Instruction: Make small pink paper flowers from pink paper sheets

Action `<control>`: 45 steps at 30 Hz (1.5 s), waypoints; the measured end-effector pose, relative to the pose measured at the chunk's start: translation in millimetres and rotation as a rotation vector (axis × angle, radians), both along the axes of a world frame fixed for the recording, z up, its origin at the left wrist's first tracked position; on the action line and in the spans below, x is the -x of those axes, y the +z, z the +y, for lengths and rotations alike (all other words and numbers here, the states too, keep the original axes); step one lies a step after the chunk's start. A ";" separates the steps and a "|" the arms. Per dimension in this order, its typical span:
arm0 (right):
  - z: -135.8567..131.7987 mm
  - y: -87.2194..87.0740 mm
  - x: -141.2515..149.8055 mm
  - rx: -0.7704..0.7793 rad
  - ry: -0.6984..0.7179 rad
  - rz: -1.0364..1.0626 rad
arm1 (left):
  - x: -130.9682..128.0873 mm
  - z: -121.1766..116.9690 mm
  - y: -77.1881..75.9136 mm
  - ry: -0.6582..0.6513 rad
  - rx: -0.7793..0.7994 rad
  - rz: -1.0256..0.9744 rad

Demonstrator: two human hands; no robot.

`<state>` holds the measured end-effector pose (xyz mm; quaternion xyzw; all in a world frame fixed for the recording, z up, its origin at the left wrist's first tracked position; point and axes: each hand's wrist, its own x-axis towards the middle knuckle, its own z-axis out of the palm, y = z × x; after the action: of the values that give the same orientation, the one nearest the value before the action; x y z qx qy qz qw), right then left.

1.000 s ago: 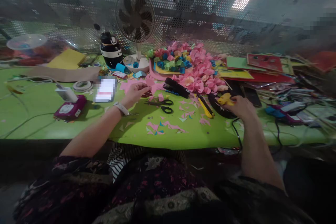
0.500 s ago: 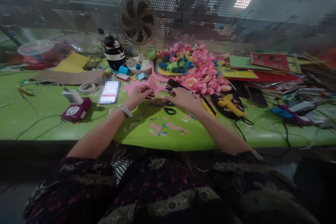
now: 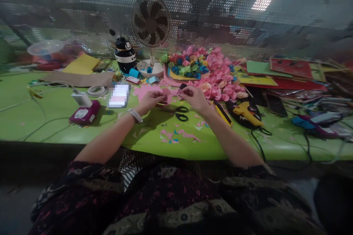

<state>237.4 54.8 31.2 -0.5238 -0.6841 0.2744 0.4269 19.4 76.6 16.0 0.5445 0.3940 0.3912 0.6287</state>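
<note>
My left hand, with a pale watch on its wrist, pinches a pink paper piece between thumb and fingers. Facing it, my right hand is closed with fingertips together at a small bit of pink paper. Whether the two bits are joined cannot be made out. Below my hands lie black-handled scissors, blades toward the left. A black object is mostly hidden behind my right fingers. Flat pink paper lies behind my left hand.
Pink folded paper flowers heap up behind my right hand, beside a pink tray. A yellow glue gun and yellow cutter lie right; a phone and purple power block left. A fan stands behind. Scraps lie in front.
My right hand has lifted slightly and its fingertips have closed beside the pink paper in my left. It now covers more of the black object. The whole view has shifted a little.
</note>
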 end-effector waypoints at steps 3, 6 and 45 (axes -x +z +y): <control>-7.1 6.9 1.1 0.045 0.130 0.118 | -1.8 -4.9 0.1 -0.057 0.036 0.007; -11.9 6.5 5.6 0.085 0.161 0.060 | -3.6 -9.0 0.2 -0.136 0.030 0.027; -31.1 22.2 15.2 -0.096 0.170 -0.485 | -12.4 -20.1 -4.6 -0.194 -0.359 0.067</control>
<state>222.2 23.7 53.4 -0.4943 -0.8202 0.1429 0.2502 31.7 56.6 11.4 0.6957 0.2847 0.3745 0.5428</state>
